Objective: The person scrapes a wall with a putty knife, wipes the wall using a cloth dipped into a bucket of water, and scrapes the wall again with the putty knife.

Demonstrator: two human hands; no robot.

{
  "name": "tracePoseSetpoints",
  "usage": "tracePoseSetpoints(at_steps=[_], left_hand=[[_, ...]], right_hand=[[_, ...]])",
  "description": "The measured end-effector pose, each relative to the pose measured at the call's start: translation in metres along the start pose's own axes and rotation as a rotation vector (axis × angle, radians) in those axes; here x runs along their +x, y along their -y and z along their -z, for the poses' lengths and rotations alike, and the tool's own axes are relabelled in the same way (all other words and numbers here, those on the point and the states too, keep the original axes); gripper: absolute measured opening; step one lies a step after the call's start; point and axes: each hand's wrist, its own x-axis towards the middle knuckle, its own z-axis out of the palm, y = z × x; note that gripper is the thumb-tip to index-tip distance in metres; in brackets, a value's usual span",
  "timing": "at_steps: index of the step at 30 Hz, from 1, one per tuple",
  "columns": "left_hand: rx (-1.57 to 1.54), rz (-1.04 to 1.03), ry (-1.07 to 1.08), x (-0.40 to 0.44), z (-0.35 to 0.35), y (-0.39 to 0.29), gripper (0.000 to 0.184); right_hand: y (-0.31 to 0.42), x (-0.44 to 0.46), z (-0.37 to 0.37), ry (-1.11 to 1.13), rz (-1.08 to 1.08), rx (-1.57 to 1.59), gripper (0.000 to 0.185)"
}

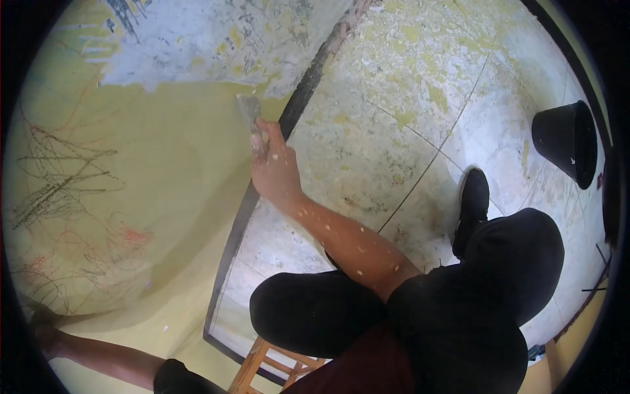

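Observation:
My right hand (278, 172) is closed round the handle of a paint-smeared scraper (249, 108). The scraper's blade lies against the yellow painted wall (190, 131), just below the ragged edge of a stripped whitish patch (190, 52). Pale flecks dot the hand and forearm. At the far left edge, my left hand (44, 333) is at the wall, below dark and red scribbles (62, 174). Shadow and the edge of the view hide its fingers.
A dark baseboard (226, 269) runs between wall and tiled floor (420, 177). Yellow and white paint flakes (420, 56) litter the tiles. A black bucket (558, 134) stands at the right. A wooden stool (262, 364) is beneath me, near my bent knee and black shoe (474, 197).

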Motion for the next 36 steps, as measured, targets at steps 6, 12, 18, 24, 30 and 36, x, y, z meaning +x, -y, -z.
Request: tracePoseSetpoints(at_steps=[6, 12, 18, 24, 30, 36], left_hand=[[0.038, -0.132, 0.121, -0.004, -0.005, 0.066, 0.076], [-0.327, -0.139, -0.131, 0.01, -0.004, 0.029, 0.075], [-0.058, -0.005, 0.123, -0.007, 0.0, 0.039, 0.076], [-0.307, 0.231, 0.023, 0.001, 0.004, -0.025, 0.088], [-0.135, 0.131, 0.12, -0.001, 0.003, 0.06, 0.085], [0.026, 0.002, 0.097, -0.002, 0.001, 0.077, 0.07]], right_hand=[[-0.007, 0.033, -0.004, -0.233, 0.012, 0.073, 0.03], [-0.014, 0.061, 0.011, -0.196, -0.095, 0.121, 0.023], [-0.042, 0.074, 0.012, -0.118, -0.099, 0.214, 0.026], [-0.005, 0.022, 0.007, -0.009, -0.08, 0.061, 0.026], [-0.023, 0.04, -0.012, -0.267, 0.333, 0.256, 0.025], [-0.019, 0.091, 0.02, -0.071, -0.708, 0.461, 0.025]])
